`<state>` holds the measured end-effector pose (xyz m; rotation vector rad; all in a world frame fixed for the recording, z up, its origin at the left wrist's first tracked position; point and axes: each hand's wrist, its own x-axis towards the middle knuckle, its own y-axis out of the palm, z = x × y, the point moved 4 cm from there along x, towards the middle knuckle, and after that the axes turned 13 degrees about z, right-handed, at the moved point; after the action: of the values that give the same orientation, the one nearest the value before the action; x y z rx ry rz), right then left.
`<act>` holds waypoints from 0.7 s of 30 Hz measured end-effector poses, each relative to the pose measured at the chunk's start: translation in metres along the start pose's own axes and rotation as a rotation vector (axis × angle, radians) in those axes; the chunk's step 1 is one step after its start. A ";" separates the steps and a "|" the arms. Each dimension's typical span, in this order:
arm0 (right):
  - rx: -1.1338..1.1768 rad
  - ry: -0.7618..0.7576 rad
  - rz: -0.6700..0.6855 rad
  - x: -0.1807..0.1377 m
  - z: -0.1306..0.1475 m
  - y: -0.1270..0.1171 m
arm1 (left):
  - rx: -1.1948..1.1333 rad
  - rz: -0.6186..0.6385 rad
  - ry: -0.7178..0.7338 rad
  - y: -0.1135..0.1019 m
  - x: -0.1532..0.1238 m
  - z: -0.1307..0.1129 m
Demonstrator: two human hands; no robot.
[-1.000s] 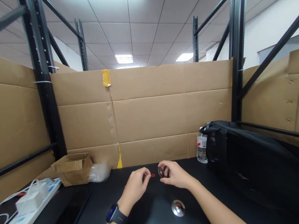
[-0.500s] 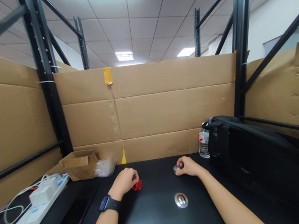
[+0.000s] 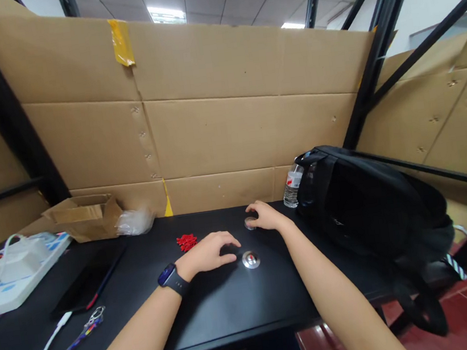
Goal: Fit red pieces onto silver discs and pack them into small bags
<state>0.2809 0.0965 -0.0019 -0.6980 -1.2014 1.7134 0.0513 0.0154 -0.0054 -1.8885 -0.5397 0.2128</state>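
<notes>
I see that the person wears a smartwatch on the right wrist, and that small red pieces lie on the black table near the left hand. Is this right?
Not quite: the head view shows the smartwatch on the left wrist. The small red pieces do lie on the black table near the left hand.

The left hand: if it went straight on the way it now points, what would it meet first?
Most likely the round metal disc with a red spot in it, which lies on the black table just beyond the left hand. The hand's height is unclear, so it might pass above.
</notes>
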 end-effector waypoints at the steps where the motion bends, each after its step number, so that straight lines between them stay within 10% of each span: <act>1: -0.024 -0.020 -0.003 -0.001 0.003 -0.001 | -0.002 0.021 0.025 0.005 0.003 -0.005; 10: -0.012 -0.118 0.057 -0.008 0.032 -0.008 | 0.077 -0.057 0.029 0.029 0.024 -0.031; 16: 0.314 -0.328 0.644 -0.025 0.064 0.002 | 0.149 -0.222 -0.050 0.006 0.013 -0.012; 21: 0.385 -0.332 0.334 -0.014 0.085 0.016 | 0.177 -0.326 -0.080 -0.024 -0.007 0.006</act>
<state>0.2107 0.0462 0.0143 -0.4014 -0.9600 2.3307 0.0365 0.0245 0.0140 -1.6000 -0.8457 0.1176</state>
